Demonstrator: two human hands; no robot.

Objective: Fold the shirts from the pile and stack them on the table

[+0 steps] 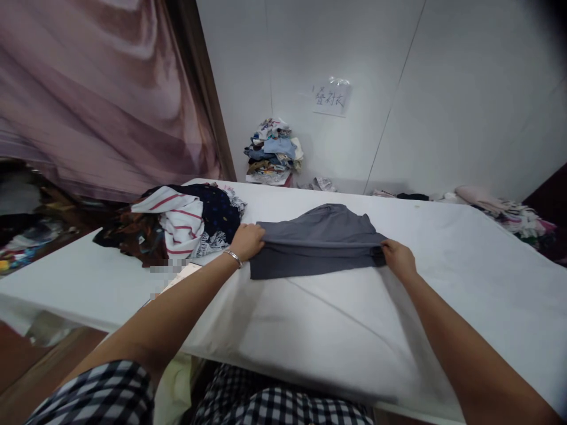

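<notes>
A dark grey garment (314,233) lies on the white-covered table (310,319) in front of me, stretched out sideways with a fold running along its length. My left hand (248,241), with a bracelet at the wrist, pinches its left end. At the opposite end, my right hand (398,258) grips the edge of the cloth between thumb and fingers. The garment's back part bulges up and looks rumpled, while its front edge hangs flat and nearly straight. Which kind of garment it is I cannot tell.
To the left lies a loose heap of clothes with a red-striped white piece (179,218). Beyond the table stands a tall clothes pile (274,150). More garments (500,212) lie at the far right. A handwritten sign (331,97) hangs on the wall; a pinkish curtain (110,88) hangs left.
</notes>
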